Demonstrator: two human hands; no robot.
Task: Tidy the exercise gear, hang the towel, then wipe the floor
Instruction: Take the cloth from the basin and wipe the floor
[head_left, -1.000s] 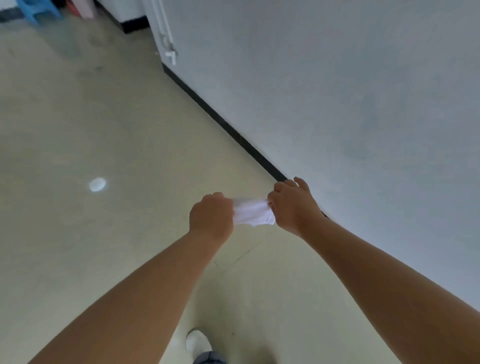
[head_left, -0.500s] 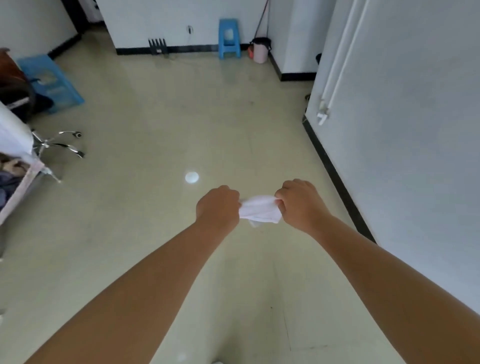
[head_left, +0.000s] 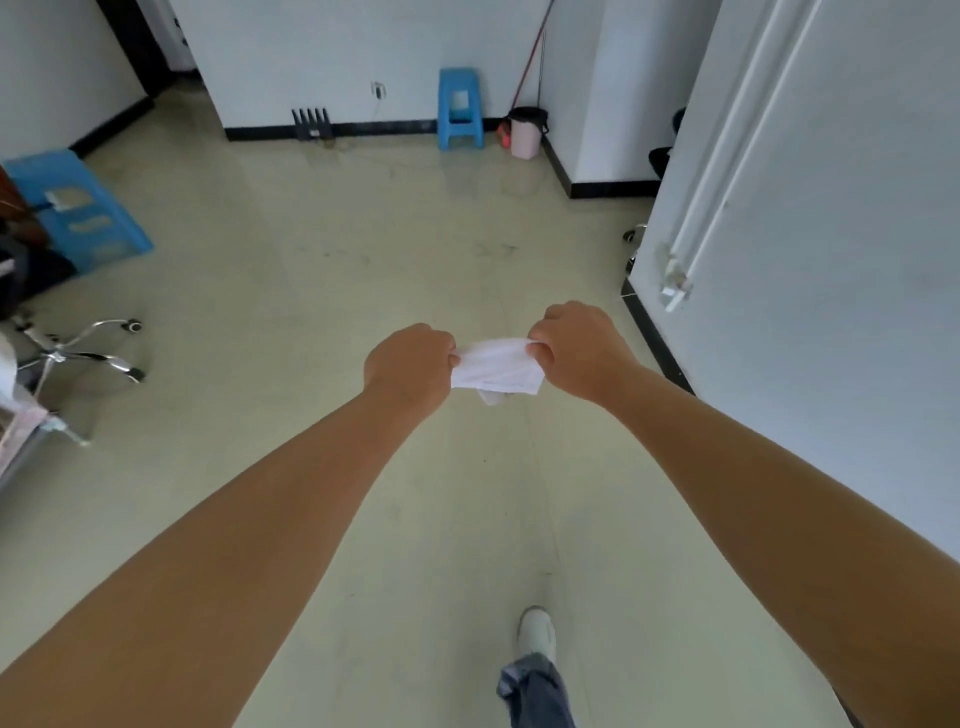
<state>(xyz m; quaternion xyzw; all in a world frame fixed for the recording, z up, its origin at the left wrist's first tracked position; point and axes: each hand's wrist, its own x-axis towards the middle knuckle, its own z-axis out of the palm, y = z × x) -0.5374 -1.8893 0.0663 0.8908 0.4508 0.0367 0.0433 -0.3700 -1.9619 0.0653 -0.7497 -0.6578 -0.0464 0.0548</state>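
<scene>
Hands: both are out in front at chest height; the left hand (head_left: 410, 364) and the right hand (head_left: 582, 348) each have their fingers curled round one end of a small white cloth (head_left: 496, 369), which is stretched between them with a loose corner hanging below.
Cloth: held in the air above the floor, touching nothing else; whether it is the towel or a wiping rag I cannot tell.
Progress: judging by this, the cloth is being readied, so either the hanging or the wiping is at hand; no exercise gear shows here, so that step cannot be judged.
Left to do: the floor wipe looks not yet begun, since the cloth is off the floor.
Floor: pale green floor (head_left: 322, 270), smooth and glossy, with faint scuffs near the middle.
Room: a blue stool (head_left: 460, 109) and a pink bin (head_left: 525, 132) stand against the far wall; a blue crate (head_left: 78, 208) and a chair base (head_left: 78, 353) sit at the left; a white wall (head_left: 831, 260) with pipes runs along the right.
Person: one white shoe (head_left: 536, 631) steps forward.
</scene>
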